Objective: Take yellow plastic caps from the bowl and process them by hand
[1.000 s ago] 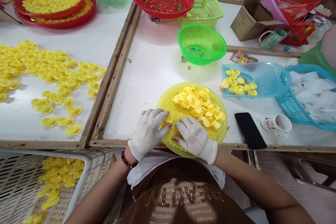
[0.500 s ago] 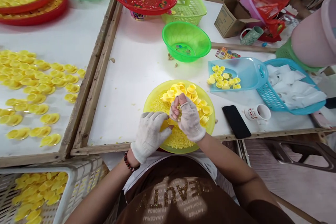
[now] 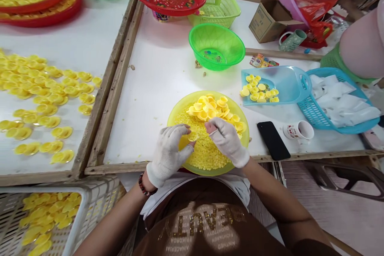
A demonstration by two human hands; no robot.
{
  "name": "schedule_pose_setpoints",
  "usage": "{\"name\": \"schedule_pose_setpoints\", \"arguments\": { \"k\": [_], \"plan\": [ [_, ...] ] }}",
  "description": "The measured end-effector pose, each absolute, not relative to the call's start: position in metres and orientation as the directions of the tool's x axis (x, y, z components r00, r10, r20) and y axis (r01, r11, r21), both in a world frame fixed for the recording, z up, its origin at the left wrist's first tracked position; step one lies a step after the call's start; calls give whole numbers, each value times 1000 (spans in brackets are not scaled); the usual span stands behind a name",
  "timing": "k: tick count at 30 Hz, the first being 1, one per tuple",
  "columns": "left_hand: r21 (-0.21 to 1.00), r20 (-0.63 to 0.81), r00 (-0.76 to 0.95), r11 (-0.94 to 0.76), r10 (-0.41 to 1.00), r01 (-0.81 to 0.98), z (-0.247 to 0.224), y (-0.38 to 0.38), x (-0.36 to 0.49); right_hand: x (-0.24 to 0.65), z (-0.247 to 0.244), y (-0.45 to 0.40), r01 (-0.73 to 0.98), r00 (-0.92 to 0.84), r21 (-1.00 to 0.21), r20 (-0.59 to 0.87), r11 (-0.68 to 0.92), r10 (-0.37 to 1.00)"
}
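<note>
In white fingerless-tipped gloves, both hands are over a yellow basin (image 3: 173,119). My left hand (image 3: 168,151) pinches a small yellow plastic cup (image 3: 193,135) between thumb and fingers, above the basin's left part. My right hand (image 3: 228,141) is closed, its bare fingertips curled together at the basin's right side; whatever is in them is hidden. Between and below the hands lie many small yellow pellets (image 3: 207,156). A heap of similar yellow cups (image 3: 207,106) rests on the pellets at the far side of the basin, just beyond my right fingertips.
A blue scoop-shaped tray (image 3: 283,84) with yellow cups, a black phone (image 3: 273,141) and a white mug (image 3: 290,131) stand to the right. Beyond the basin is a green bowl (image 3: 231,50). Paired yellow pieces (image 3: 45,109) cover the left table, past a wooden edge (image 3: 109,108).
My right hand has moved right and tilted down, away from my left hand. Pellets showed in its fingers before. The cup in my left fingers is now in plain sight.
</note>
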State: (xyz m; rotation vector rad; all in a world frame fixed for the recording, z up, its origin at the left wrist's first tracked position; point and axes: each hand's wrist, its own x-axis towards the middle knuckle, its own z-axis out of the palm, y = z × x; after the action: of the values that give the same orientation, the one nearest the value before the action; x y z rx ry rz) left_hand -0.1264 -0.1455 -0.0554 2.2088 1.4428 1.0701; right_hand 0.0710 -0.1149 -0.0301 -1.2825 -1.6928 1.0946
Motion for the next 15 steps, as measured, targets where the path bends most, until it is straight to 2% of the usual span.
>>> {"name": "schedule_pose_setpoints", "arguments": {
  "k": [2,3,5,7,11,13,15],
  "plan": [
    [643,402,192,-425,896,637,-55,-146,-130,77,-30,-119,672,-366,-671,67,313,928],
    [663,389,174,-406,905,629,-55,-146,-133,78,-29,-121,770,-426,-516,25,376,905],
    [699,365,122,-358,923,619,-52,-145,-145,80,-26,-124,846,-499,-265,-89,463,862],
    [729,339,33,-285,940,622,-49,-146,-163,80,-22,-125,837,-541,-171,-118,519,833],
    [710,275,-198,-60,941,701,-44,-156,-217,85,-19,-114,860,-478,-113,160,497,864],
    [626,263,-324,95,909,774,-45,-167,-250,87,-21,-103,891,-448,27,212,453,869],
    [485,281,-452,281,847,828,-48,-182,-285,88,-24,-93,883,-470,124,204,453,859]
  ]
}}
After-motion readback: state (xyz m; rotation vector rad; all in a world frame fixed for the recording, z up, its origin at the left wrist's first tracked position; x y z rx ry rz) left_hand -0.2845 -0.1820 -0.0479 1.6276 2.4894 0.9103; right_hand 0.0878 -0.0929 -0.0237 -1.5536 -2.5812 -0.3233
